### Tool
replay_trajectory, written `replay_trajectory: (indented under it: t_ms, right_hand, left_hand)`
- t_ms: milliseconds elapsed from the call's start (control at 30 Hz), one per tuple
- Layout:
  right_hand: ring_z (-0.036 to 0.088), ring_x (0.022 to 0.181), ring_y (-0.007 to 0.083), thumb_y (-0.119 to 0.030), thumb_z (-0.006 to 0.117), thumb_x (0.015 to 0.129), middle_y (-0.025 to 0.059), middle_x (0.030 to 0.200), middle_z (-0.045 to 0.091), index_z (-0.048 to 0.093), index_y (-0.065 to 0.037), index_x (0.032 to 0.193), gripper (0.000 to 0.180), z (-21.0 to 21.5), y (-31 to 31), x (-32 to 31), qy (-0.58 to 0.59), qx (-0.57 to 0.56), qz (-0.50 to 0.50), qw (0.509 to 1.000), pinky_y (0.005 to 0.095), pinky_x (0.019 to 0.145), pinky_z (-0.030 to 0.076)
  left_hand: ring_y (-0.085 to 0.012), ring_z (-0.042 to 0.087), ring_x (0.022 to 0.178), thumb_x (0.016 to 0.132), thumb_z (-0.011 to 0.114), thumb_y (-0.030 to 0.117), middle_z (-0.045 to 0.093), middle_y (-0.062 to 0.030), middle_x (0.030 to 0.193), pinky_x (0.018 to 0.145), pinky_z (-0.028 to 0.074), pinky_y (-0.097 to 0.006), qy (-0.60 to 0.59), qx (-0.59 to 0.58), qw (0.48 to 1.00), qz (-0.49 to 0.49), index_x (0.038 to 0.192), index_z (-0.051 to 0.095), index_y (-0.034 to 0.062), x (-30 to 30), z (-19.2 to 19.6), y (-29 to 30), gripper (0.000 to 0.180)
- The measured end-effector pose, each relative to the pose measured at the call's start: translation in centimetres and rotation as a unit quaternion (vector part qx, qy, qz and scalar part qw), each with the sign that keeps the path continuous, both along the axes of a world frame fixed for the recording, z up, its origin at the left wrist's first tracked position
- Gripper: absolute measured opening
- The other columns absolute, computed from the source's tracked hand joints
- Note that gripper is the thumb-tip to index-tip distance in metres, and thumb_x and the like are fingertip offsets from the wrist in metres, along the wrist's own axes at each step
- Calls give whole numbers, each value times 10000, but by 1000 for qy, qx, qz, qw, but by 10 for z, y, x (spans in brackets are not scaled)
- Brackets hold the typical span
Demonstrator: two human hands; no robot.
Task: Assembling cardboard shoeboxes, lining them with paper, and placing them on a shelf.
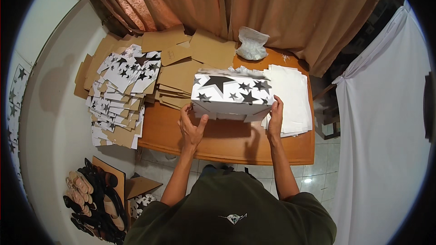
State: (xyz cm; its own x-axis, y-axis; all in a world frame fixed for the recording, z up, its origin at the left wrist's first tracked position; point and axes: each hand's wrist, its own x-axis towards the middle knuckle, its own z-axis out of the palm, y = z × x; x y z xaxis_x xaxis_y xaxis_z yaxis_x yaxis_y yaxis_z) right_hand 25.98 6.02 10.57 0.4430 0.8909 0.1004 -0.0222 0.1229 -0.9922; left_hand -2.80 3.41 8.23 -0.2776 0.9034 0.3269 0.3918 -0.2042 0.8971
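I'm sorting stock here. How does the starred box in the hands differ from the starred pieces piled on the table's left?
The starred box is folded up into a full box shape; the starred pieces lie flat and unfolded. The box is single, held above the table between the left hand and right hand; the pieces rest in a loose stack. Both are white with black stars.

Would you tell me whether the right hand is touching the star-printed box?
Touching: the head view shows the right hand pressed against the star-printed box at its right end.
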Motion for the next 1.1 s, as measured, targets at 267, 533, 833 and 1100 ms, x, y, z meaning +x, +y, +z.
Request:
replay_trajectory:
  t_ms: [267,533,833,1100]
  right_hand:
    - [567,1196,248,-357,695,973,187,1268,596,446,-14,1413,611,-81,-9,11,-96,-16,87,991,377,1004,469]
    - [597,1105,208,-127,723,939,138,1188,634,479,-6,1278,435,-172,-41,21,-75,-54,171,981,334,919,506]
    - [544,1171,370,-306,717,913,244,1291,510,455,18,1383,628,-163,-54,27,-221,-70,49,972,466,1009,448]
    - [555,932,303,-369,753,885,177,1035,535,416,37,1365,714,-139,-47,-7,-170,-219,4,961,414,850,471]
  left_hand:
    - [-372,465,1367,941,695,493,496,-245,1454,1131,367,-466,-103,-73,989,-75,1465,440,-20,-17,-89,0,776]
    - [-408,499,1322,952,705,414,521,-272,1415,1102,386,-464,16,-144,986,-77,1470,379,-17,-37,-170,-38,748]
    - [-423,529,1277,991,519,198,564,-257,1371,1082,405,-450,-59,-164,985,8,1392,510,16,-56,-154,-24,440]
    - [-373,487,1337,956,633,272,554,-224,1399,1129,261,-628,286,-53,954,-66,1431,498,50,-7,-51,56,541]
